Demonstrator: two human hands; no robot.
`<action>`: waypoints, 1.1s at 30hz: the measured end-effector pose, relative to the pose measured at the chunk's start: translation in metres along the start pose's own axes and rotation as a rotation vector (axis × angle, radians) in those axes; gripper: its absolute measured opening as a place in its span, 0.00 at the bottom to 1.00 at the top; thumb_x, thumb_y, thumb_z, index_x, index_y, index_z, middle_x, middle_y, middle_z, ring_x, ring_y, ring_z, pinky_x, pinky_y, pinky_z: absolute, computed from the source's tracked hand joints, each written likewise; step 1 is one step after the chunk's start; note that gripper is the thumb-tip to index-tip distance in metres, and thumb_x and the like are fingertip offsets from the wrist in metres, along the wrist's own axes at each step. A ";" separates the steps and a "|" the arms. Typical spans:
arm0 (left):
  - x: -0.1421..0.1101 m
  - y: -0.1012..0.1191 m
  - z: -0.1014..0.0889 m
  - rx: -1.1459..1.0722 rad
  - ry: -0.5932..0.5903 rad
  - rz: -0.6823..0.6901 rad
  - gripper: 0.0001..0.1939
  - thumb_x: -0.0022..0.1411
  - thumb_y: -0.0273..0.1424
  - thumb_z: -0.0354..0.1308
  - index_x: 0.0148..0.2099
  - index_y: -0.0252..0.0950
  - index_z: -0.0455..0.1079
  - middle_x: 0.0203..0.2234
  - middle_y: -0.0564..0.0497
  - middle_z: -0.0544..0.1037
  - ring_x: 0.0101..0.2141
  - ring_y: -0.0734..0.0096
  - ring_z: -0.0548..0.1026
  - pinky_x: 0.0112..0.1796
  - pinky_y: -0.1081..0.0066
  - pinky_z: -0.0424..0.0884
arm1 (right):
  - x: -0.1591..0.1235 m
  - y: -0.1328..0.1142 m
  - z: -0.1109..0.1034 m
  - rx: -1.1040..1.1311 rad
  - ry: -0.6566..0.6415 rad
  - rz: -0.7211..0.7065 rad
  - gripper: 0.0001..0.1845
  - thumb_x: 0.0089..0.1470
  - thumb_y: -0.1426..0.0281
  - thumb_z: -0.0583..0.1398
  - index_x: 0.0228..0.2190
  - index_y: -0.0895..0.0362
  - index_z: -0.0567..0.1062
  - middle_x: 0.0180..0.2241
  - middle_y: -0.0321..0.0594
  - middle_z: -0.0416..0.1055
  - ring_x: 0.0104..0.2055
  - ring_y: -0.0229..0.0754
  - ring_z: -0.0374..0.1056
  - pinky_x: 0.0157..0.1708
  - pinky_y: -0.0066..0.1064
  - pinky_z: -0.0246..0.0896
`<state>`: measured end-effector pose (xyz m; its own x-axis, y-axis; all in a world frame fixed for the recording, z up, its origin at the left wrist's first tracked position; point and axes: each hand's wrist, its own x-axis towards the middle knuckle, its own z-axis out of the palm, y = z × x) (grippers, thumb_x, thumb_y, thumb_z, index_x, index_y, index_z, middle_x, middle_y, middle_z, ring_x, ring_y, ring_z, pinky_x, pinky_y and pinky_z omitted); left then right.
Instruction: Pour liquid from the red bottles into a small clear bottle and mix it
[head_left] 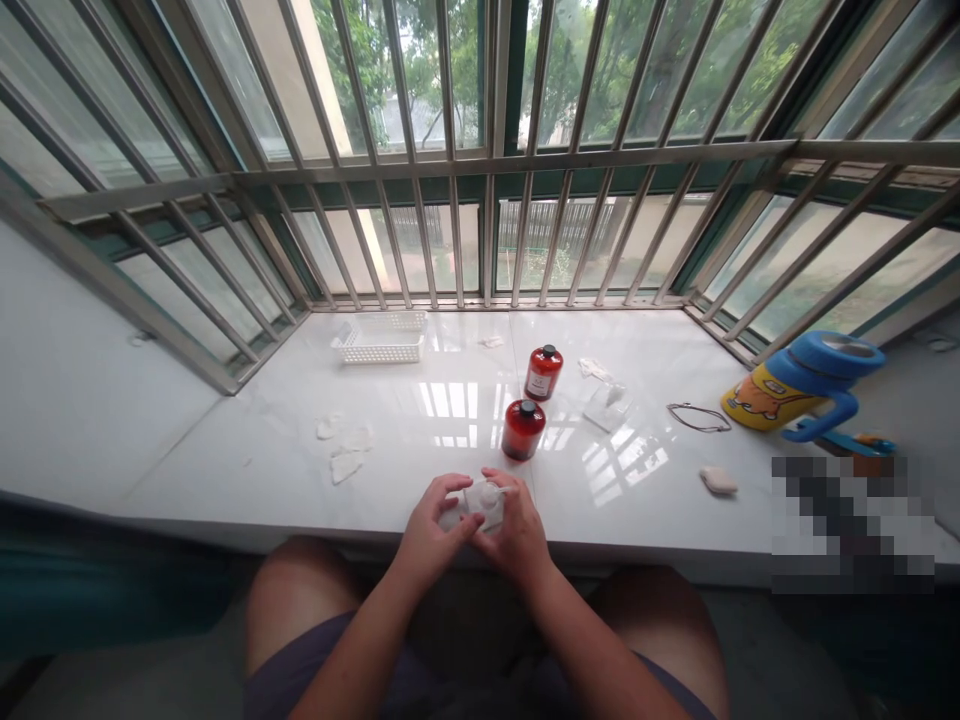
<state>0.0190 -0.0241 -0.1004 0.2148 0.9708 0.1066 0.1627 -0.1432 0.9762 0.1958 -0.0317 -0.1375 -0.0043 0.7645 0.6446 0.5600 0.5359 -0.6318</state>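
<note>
Both my hands meet at the near edge of a white marble sill [645, 480]. My left hand [431, 535] and my right hand [517, 535] are closed together on a small clear plastic packet [480, 500] with something white inside. Just beyond them stands a small red bottle [523, 429] with a black cap. A second red bottle [543, 372] stands a little farther back.
A white plastic basket [380, 338] sits at the back left by the barred window. Crumpled white wipes [345, 448] lie left of the bottles, a clear wrapper [606, 405] right of them. A yellow and blue cup [802, 390], a thin cord [697, 417] and a white lump [718, 481] lie at the right.
</note>
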 end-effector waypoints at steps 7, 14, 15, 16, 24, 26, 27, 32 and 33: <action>-0.001 0.003 0.002 0.046 -0.036 0.051 0.17 0.64 0.42 0.70 0.51 0.42 0.78 0.58 0.41 0.74 0.61 0.50 0.73 0.60 0.53 0.74 | 0.001 -0.002 -0.002 0.023 -0.026 0.014 0.27 0.59 0.60 0.69 0.55 0.50 0.65 0.57 0.50 0.73 0.56 0.55 0.72 0.53 0.52 0.75; 0.000 0.009 0.007 0.048 -0.057 0.079 0.23 0.67 0.43 0.66 0.61 0.44 0.74 0.62 0.41 0.73 0.63 0.50 0.71 0.63 0.49 0.70 | 0.000 0.000 -0.001 0.020 -0.021 0.010 0.30 0.59 0.63 0.69 0.58 0.50 0.64 0.57 0.51 0.73 0.56 0.57 0.73 0.54 0.54 0.75; 0.000 0.009 0.007 0.060 -0.058 0.092 0.22 0.68 0.43 0.66 0.60 0.44 0.75 0.62 0.41 0.73 0.63 0.49 0.71 0.64 0.48 0.69 | -0.001 0.001 0.000 0.016 -0.022 0.008 0.31 0.59 0.63 0.69 0.59 0.50 0.64 0.57 0.51 0.73 0.56 0.57 0.73 0.53 0.54 0.75; 0.000 0.008 0.007 0.062 -0.050 0.095 0.19 0.68 0.44 0.66 0.56 0.43 0.77 0.62 0.41 0.74 0.63 0.49 0.72 0.65 0.48 0.68 | -0.001 0.001 0.000 0.012 -0.020 0.007 0.32 0.59 0.63 0.68 0.59 0.50 0.63 0.58 0.51 0.73 0.56 0.57 0.73 0.53 0.55 0.75; -0.002 0.006 0.007 0.017 -0.012 0.036 0.18 0.69 0.44 0.64 0.57 0.43 0.75 0.62 0.42 0.74 0.63 0.51 0.72 0.60 0.53 0.73 | -0.001 0.002 0.000 0.016 -0.021 -0.013 0.34 0.59 0.63 0.68 0.62 0.49 0.62 0.59 0.51 0.72 0.56 0.58 0.72 0.54 0.56 0.74; -0.002 0.009 0.008 0.053 -0.040 0.051 0.20 0.70 0.43 0.64 0.61 0.45 0.74 0.64 0.42 0.72 0.64 0.51 0.71 0.62 0.53 0.71 | 0.000 0.001 0.000 0.018 -0.017 -0.014 0.34 0.60 0.63 0.68 0.62 0.49 0.62 0.58 0.50 0.73 0.56 0.57 0.72 0.54 0.55 0.74; -0.002 0.010 0.009 0.076 -0.049 0.062 0.20 0.70 0.43 0.64 0.61 0.46 0.74 0.64 0.42 0.72 0.65 0.51 0.70 0.63 0.52 0.70 | 0.001 0.000 -0.001 0.017 -0.014 -0.012 0.33 0.60 0.63 0.68 0.62 0.49 0.62 0.58 0.50 0.73 0.56 0.57 0.72 0.54 0.55 0.74; -0.002 0.006 0.009 0.063 -0.016 0.054 0.15 0.70 0.44 0.64 0.52 0.42 0.77 0.61 0.41 0.75 0.62 0.51 0.73 0.62 0.52 0.71 | 0.000 0.001 0.001 0.019 -0.003 -0.011 0.34 0.59 0.64 0.68 0.62 0.49 0.61 0.58 0.50 0.72 0.55 0.58 0.73 0.53 0.56 0.75; -0.002 0.004 0.009 0.040 -0.004 0.041 0.14 0.69 0.45 0.64 0.48 0.41 0.77 0.59 0.41 0.75 0.61 0.51 0.74 0.61 0.53 0.72 | 0.000 0.002 0.001 0.023 0.000 -0.014 0.35 0.59 0.64 0.68 0.62 0.49 0.61 0.58 0.50 0.72 0.56 0.58 0.73 0.53 0.56 0.75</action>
<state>0.0284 -0.0282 -0.0983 0.2260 0.9632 0.1454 0.1922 -0.1904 0.9627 0.1960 -0.0306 -0.1392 -0.0118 0.7570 0.6533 0.5410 0.5542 -0.6325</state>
